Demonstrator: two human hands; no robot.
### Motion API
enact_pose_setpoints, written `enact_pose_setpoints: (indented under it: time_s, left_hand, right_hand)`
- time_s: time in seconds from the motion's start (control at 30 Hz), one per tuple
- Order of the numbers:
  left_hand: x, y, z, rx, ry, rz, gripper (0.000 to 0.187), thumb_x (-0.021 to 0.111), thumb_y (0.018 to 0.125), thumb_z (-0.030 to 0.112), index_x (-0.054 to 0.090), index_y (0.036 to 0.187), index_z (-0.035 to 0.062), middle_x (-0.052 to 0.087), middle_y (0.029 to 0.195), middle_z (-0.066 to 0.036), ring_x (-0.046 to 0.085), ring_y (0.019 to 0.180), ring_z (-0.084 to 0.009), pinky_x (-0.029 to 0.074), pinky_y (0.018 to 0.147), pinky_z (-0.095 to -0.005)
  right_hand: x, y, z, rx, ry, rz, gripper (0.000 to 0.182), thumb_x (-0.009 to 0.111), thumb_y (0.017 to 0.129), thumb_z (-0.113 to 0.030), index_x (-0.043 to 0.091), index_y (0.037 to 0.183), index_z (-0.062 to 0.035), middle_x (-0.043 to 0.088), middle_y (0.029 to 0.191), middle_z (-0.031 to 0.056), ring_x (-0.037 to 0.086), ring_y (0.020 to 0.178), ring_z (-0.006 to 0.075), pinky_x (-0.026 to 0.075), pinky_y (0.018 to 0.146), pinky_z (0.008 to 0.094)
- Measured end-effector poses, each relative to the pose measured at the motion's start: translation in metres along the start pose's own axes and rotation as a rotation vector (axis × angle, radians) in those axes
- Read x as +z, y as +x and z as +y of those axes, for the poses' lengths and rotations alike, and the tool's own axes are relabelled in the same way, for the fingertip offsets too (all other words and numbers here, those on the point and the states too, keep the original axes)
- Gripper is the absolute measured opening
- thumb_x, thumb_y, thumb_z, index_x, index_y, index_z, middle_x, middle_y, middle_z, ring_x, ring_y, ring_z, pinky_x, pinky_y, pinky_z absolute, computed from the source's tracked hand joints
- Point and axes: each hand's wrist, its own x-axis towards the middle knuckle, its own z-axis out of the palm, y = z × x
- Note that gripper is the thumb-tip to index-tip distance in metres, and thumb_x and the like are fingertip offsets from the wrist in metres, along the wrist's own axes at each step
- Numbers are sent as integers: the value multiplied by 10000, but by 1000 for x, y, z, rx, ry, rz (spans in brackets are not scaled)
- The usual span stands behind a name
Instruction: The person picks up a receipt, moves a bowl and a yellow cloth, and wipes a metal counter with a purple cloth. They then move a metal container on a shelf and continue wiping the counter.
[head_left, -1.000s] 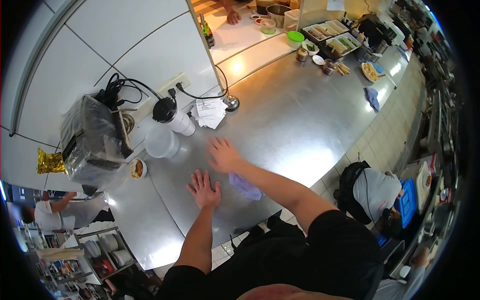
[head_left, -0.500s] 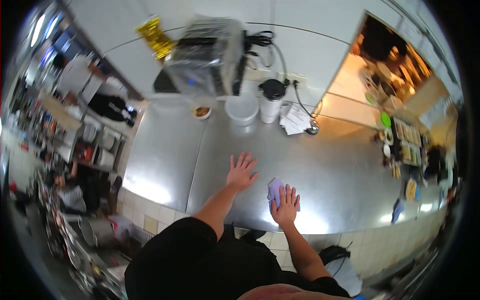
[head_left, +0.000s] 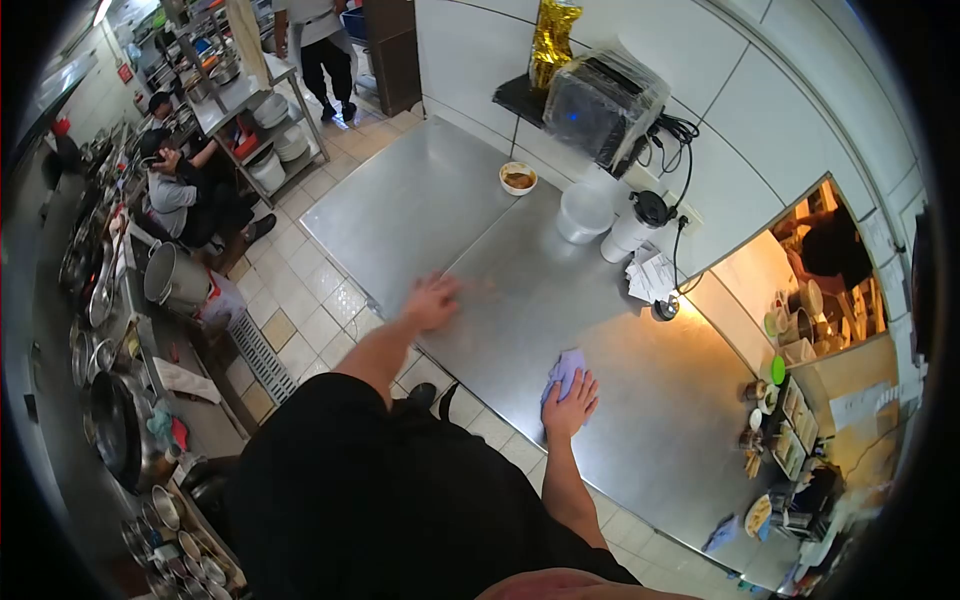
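Note:
My right hand (head_left: 570, 405) rests flat on the steel table near its front edge, fingers spread. Partly under it lies a crumpled light purple cloth (head_left: 566, 368), which sticks out past my thumb side. My left hand (head_left: 433, 302) is further left, over or on the tabletop. Motion smears its fingers, so I cannot make out their shape, and no object shows in it. The steel table (head_left: 510, 310) stretches under both hands.
Along the wall stand a small bowl with food (head_left: 518, 179), a clear tub (head_left: 587, 212), a white cup with black lid (head_left: 636, 228), papers (head_left: 652, 272) and a plastic-wrapped machine (head_left: 605, 105). Condiment trays (head_left: 795, 425) and another cloth (head_left: 721, 534) lie right. People are at left and back.
My view has turned left, showing more aisle and the left-hand counter. My left hand has moved toward the table's front-left edge and is now blurred. My right hand stays on the purple cloth.

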Motion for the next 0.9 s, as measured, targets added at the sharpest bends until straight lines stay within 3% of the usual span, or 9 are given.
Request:
enact_pose_setpoints:
  time_s: [0.07, 0.2, 0.33, 0.47, 0.53, 0.63, 0.73, 0.83, 0.9]
  left_hand:
    - [-35, -40, -35, -179, 61, -26, 647, 527, 988, 514, 359, 1575, 299, 294, 1663, -13, 197, 1549, -325, 145, 1212, -654]
    - [-37, -64, -72, -222, 121, -48, 681, 445, 1002, 586, 296, 1599, 297, 156, 1704, -14, 125, 1567, -316, 109, 1207, -676]
    - [-15, -63, -86, -197, 78, 26, 694, 430, 1000, 587, 285, 1604, 276, 133, 1706, -66, 75, 1572, -344, 61, 1187, -718]
    - [-31, -64, -99, -58, 80, 13, 666, 469, 994, 566, 347, 1565, 246, 239, 1660, -103, 197, 1528, -357, 155, 1183, -662]
    - [-54, -61, -115, 69, 72, -2, 612, 498, 993, 524, 430, 1511, 205, 343, 1606, -123, 303, 1474, -365, 237, 1163, -621]
    - [-54, -32, -165, 22, -140, 131, 523, 565, 971, 421, 511, 1406, 134, 483, 1445, -127, 447, 1309, -361, 347, 1076, -542]
    - [-66, -11, -212, -108, -23, 515, 444, 610, 946, 348, 557, 1310, 100, 531, 1339, -122, 483, 1235, -351, 378, 1029, -508]
    - [-82, -2, -247, -79, -24, 403, 440, 637, 925, 323, 568, 1294, 92, 531, 1321, -131, 477, 1232, -341, 378, 1013, -518]
    - [-89, 10, -250, -185, -104, 263, 458, 624, 933, 354, 556, 1308, 100, 503, 1391, -150, 443, 1298, -362, 333, 1075, -567]
  right_hand:
    - [1, 0, -2, 0, 9, 7, 636, 547, 957, -384, 436, 1519, -109, 342, 1629, 145, 225, 1533, 372, 104, 1242, 548]
    - [7, 0, 0, 25, -13, -12, 652, 582, 942, -398, 451, 1503, -94, 342, 1628, 149, 220, 1531, 386, 100, 1238, 568]
    - [-1, 17, -21, 76, -203, -41, 707, 612, 926, -440, 452, 1480, -30, 345, 1615, 185, 221, 1524, 408, 86, 1229, 601]
    - [30, 20, -47, 5, -23, 97, 719, 597, 944, -439, 442, 1457, 40, 338, 1606, 228, 217, 1525, 410, 67, 1229, 608]
    - [38, 16, -85, 37, -46, 24, 706, 564, 966, -425, 424, 1471, 48, 319, 1616, 233, 204, 1531, 406, 65, 1231, 602]
    - [67, 19, -142, 56, -57, -41, 684, 512, 994, -394, 391, 1499, 51, 293, 1630, 234, 191, 1538, 400, 64, 1234, 595]
    - [107, 30, -204, -19, -58, -77, 678, 477, 1004, -363, 357, 1524, 54, 276, 1639, 230, 185, 1542, 396, 58, 1236, 593]
    - [138, 26, -279, -168, -51, -199, 668, 472, 999, -333, 348, 1536, 42, 267, 1648, 215, 184, 1544, 393, 58, 1237, 592]
    - [147, 27, -312, -284, -37, -288, 657, 479, 989, -312, 354, 1542, 20, 266, 1652, 204, 184, 1544, 393, 67, 1239, 589]
